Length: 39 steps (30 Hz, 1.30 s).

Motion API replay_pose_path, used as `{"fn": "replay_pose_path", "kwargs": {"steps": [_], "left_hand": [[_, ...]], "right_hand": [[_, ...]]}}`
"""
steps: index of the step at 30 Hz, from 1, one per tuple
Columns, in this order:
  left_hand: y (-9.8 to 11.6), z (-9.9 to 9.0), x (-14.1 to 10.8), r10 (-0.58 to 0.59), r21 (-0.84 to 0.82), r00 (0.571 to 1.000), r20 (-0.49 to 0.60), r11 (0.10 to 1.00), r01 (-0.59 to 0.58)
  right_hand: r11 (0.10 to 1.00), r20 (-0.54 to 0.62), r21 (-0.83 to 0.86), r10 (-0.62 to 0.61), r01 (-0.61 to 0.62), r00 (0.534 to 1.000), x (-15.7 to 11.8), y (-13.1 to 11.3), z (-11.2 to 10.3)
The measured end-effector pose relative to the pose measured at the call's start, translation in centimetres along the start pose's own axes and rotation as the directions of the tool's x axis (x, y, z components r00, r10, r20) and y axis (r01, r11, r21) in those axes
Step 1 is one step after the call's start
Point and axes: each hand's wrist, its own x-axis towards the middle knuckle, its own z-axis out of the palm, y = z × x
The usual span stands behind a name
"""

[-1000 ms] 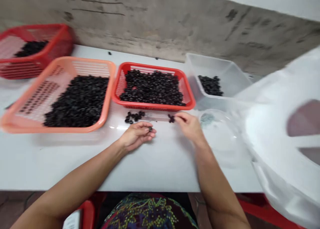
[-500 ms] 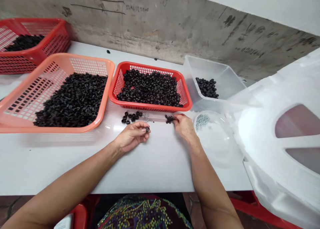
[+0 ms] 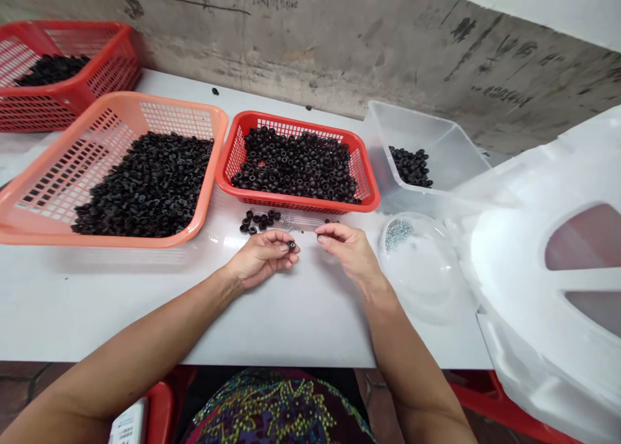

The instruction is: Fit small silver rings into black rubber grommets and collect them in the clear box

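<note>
Between the thumb and fingers of my left hand [image 3: 264, 256] is a small black ring-shaped part [image 3: 292, 244], its hole facing up toward me. My right hand [image 3: 347, 250], just to the right and apart from it, pinches a small dark piece [image 3: 320, 237] at the fingertips. On the table behind my left hand lie several loose black ring-shaped parts [image 3: 262, 221], with a scatter of tiny silvery bits [image 3: 291, 222] beside them. Behind my right hand, mostly hidden by it, is a small pile of black pieces [image 3: 332, 222].
A red basket [image 3: 297, 204] of black ring-shaped parts stands behind my hands. Left are an orange basket [image 3: 206, 201] and another red basket [image 3: 104, 75], both holding black pieces. Right are a clear bin [image 3: 451, 153], a round clear tub [image 3: 427, 269] with silvery bits and a large white plastic piece [image 3: 509, 250].
My right hand has moved left from the small black pile toward my left hand, with a small dark piece in its fingertips. My left hand still holds the ring-shaped part.
</note>
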Motion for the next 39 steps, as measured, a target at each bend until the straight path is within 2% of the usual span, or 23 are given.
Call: {"fn": "replay_pose_path", "kwargs": {"steps": [5, 9, 18, 26, 33, 39], "left_hand": [[-0.1, 0.1, 0.0, 0.028, 0.018, 0.999, -0.025, 0.999, -0.027], [-0.2, 0.3, 0.0, 0.051, 0.057, 0.997, -0.053, 0.997, -0.048], [-0.5, 0.7, -0.2, 0.100, 0.164, 0.992, -0.080, 0.983, -0.086], [-0.8, 0.9, -0.1, 0.148, 0.245, 0.983, -0.107, 0.962, -0.118], [-1.0, 1.1, -0.1, 0.233, 0.394, 0.962, -0.144, 0.905, -0.160], [-1.6, 1.0, -0.2, 0.311, 0.530, 0.936, -0.162, 0.828, -0.183]], "right_hand": [[0.990, 0.124, 0.112, 0.069, -0.083, 0.990, -1.1, -0.5, 2.0], [0.992, 0.090, 0.112, 0.052, -0.062, 0.995, -1.5, -0.8, 2.3], [0.993, 0.048, -0.106, -0.053, 0.058, 0.997, -1.8, -1.6, 2.7], [0.966, 0.005, -0.257, -0.025, 0.025, 1.000, -1.8, -1.3, 3.0], [0.915, 0.061, -0.364, -0.162, 0.173, 0.985, -2.1, -0.8, 3.1], [0.783, 0.101, -0.527, -0.327, 0.329, 0.940, -2.4, -0.8, 3.7]]}}
